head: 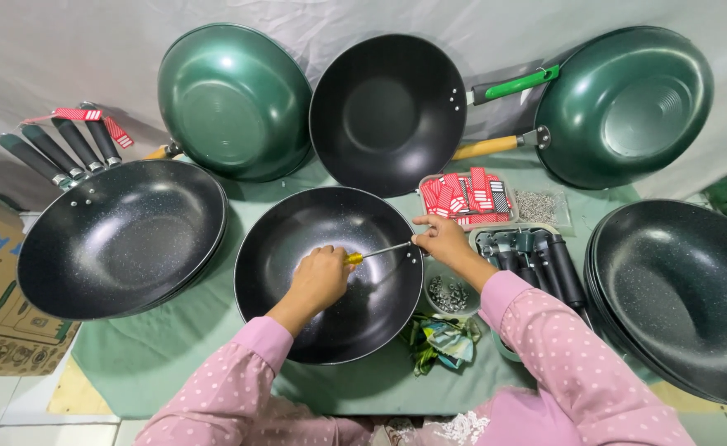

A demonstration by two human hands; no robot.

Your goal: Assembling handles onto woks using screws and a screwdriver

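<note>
Woks crowd a bench (173,363) covered in green cloth. Largest are two stacks of speckled black woks, one at far left (120,239) and one at far right (686,297). Behind stand two green woks (231,99) (628,103) and a black one (388,111), tilted against a white sheet. At centre lies a black wok (330,272). Over it the left hand (320,277) is closed around the yellow handle of a screwdriver (376,252), whose shaft points to the wok's right rim. There the right hand (442,239) pinches the rim with closed fingers. Nearby: a tray of black handles (537,260), a tray of red tags (467,198), a small bowl of screws (449,295).
</note>
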